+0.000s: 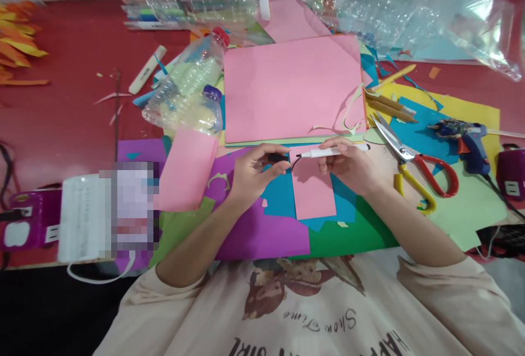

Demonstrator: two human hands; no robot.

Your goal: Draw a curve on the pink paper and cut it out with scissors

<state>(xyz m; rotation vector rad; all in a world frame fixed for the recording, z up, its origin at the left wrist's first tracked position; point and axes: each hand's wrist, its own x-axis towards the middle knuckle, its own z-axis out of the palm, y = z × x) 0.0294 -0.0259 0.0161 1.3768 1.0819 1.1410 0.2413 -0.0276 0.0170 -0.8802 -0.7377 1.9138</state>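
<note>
My right hand (348,165) is closed round a white marker (328,152) that lies level, its black tip pointing left. My left hand (256,173) pinches the marker's black cap (279,157), a short way off the tip. Both hands hover over a narrow pink paper strip (312,194). The strip rests on blue (279,198), purple (262,233) and green (353,235) paper sheets.
A large pink sheet (287,88) lies just behind my hands, with plastic bottles (184,93) to its left. Red-and-yellow scissors (414,164) and a blue glue gun (467,140) sit at the right. A smaller pink piece (186,173) and a white roll (84,218) are at the left.
</note>
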